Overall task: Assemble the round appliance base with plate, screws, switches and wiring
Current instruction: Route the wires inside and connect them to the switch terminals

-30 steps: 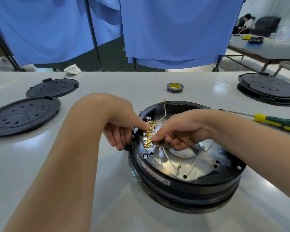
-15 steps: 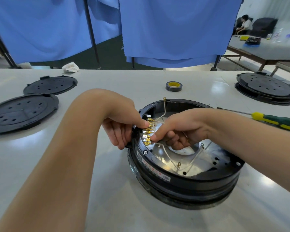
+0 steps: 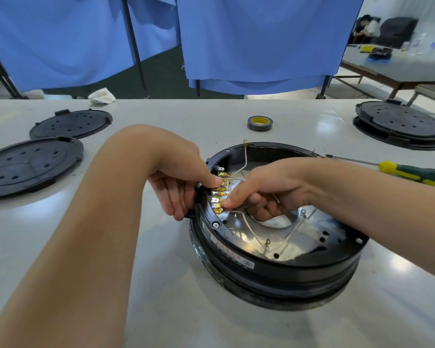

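Wiring step: connectors going onto the switch terminals

The round base [image 3: 274, 249] sat toward the table's [image 3: 161, 310] near right. The left hand [image 3: 183, 184] curled over its rim, thumb on the brass terminals [image 3: 220, 194]; the right hand [image 3: 261, 194] pinched a white wire [image 3: 248, 224] there. Next likely needs a firm, straight push. Spare covers [image 3: 33, 167] lay at the left edge, tape [image 3: 260, 123] farther back and a screwdriver [image 3: 409, 173] by the right edge, before blue curtains [image 3: 261, 38].

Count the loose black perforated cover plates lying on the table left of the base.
2: the near cover plate at the table's left edge, and the far cover plate just behind it. Any further left would be out of frame.
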